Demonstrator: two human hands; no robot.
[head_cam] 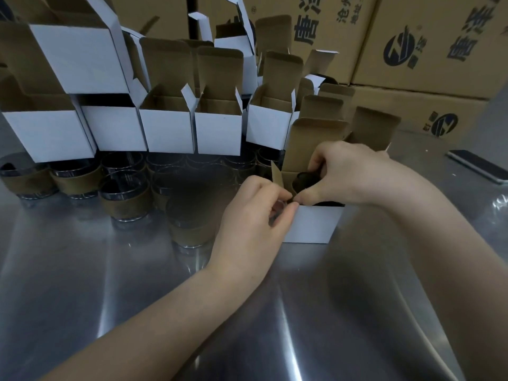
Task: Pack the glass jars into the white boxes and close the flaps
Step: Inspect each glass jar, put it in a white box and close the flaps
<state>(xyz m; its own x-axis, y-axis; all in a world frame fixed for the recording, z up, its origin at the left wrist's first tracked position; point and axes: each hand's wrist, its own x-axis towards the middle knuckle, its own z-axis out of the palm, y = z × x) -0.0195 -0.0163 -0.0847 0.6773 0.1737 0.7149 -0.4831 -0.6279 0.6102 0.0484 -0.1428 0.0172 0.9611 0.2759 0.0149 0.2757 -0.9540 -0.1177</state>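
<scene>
Pinching white box (313,225) side flaps (277,174): left hand (247,218), right hand (351,174) (lid flap (313,141) upright).

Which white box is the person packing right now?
Look at the shiny metal table, then at the right end of the row of open white boxes along its back. The white box sits in front, nearest the person, with its brown flap up. Only this one has the left hand and right hand gripping its top.

— What's printed on those brown cartons (330,59), upper right of the frame?
— Big dark "唐泽", smaller "沧州" beside it, plus a round logo (399,49). The lower carton (406,111) has small print, too blurred.
</scene>
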